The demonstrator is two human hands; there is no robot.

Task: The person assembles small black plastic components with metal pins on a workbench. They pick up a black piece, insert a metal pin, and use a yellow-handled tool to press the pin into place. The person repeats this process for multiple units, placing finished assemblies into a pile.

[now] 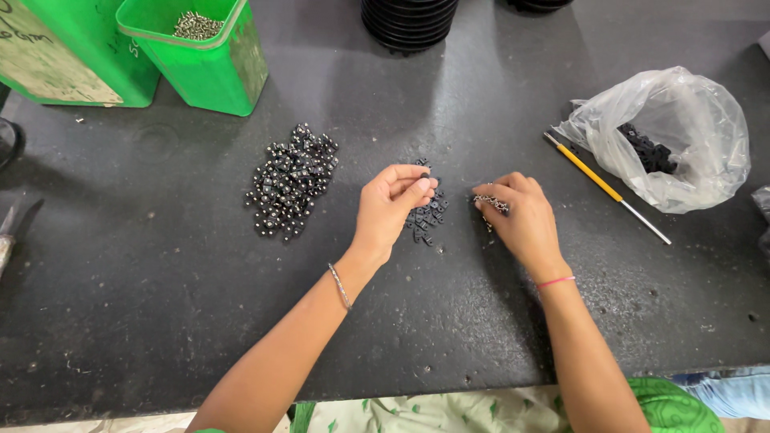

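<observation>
My left hand [391,204] pinches a small black plastic piece between thumb and fingers, right above a little heap of loose black pieces [426,218]. A short gap to the right, my right hand [521,216] is curled around a bunch of small silver screws [491,202] that show at its fingertips. Left of both hands lies a larger pile of black pieces with shiny screw heads [291,180] on the dark worktable [160,305].
Two green bins [200,68] stand at the back left, one holding silver screws [196,26]. A clear plastic bag [682,136] with black parts lies at the right, a yellow-handled tool [601,184] beside it. Stacked black round parts [409,22] sit at the back.
</observation>
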